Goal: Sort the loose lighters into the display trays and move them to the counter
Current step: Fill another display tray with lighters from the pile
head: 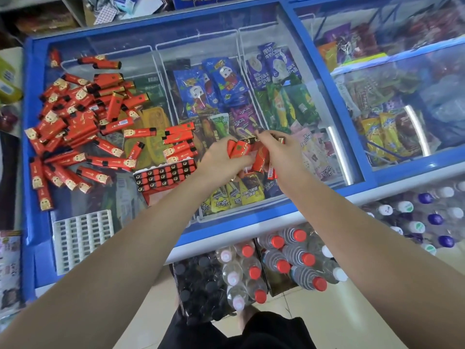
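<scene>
Blue-framed chest freezer (367, 157) with sliding glass lids, pale tiled floor (352, 311), shrink-wrapped packs of bottled water (284, 258) stacked below, cluttered shelving (75, 13) behind

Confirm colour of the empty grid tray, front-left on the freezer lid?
White empty grid tray, seen best in the head view.

yellow snack packets (249, 193): Chinese print | exact characters unreadable
</scene>
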